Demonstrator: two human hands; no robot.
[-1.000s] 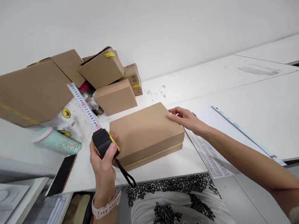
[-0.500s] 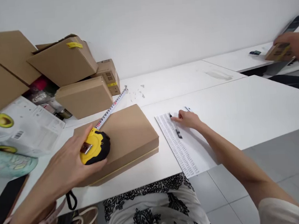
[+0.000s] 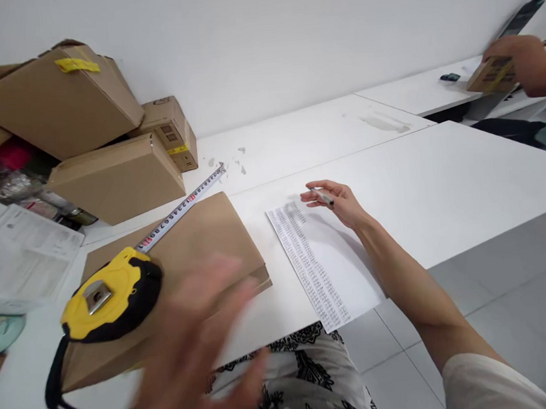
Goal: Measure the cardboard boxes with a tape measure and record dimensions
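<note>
A flat brown cardboard box (image 3: 195,236) lies on the white table (image 3: 441,178) before me. A yellow and black tape measure (image 3: 110,299) rests on the box's near left part, its blade (image 3: 179,209) drawn out along the box's far edge. My left hand (image 3: 200,355) hovers blurred over the box's near edge, fingers spread, holding nothing. My right hand (image 3: 334,201) is closed on a pen (image 3: 322,195) above a printed sheet (image 3: 315,258) to the right of the box.
Several cardboard boxes (image 3: 115,179) are stacked at the back left against the wall, with packets and a white leaflet (image 3: 26,255) beside them. At the far right another person's hand (image 3: 526,61) holds a small brown box (image 3: 492,74) over a further table.
My left hand let go of the tape measure, which now lies on the box, and drew back toward me. My right hand picked the pen up off the sheet. The view swung right.
</note>
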